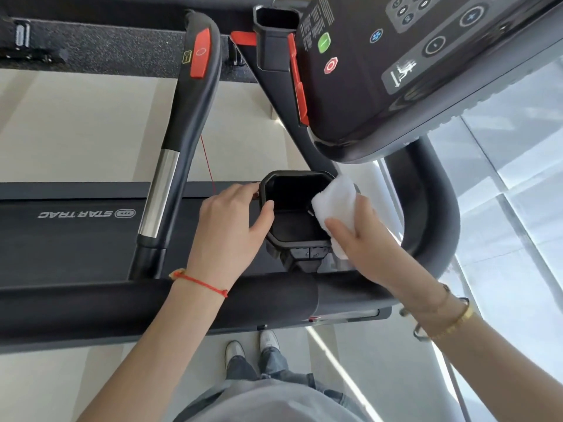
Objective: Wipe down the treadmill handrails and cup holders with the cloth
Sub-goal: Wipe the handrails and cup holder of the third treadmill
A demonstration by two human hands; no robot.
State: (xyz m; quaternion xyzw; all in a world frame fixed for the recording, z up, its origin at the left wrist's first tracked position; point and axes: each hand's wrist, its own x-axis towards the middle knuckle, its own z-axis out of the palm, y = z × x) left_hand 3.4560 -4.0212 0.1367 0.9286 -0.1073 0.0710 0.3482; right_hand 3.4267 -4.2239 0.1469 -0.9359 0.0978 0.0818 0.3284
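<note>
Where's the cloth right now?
In the head view, the white cloth is in the right hand, pressed on the right rim of the near cup holder, just below the console.

My arms are bare. A thin red string bracelet [199, 282] circles my left wrist; gold bangles [447, 322] ring my right. I wear a grey top [274, 403], dark grey jeans [268, 368] and pale sneakers [234, 350].
</note>
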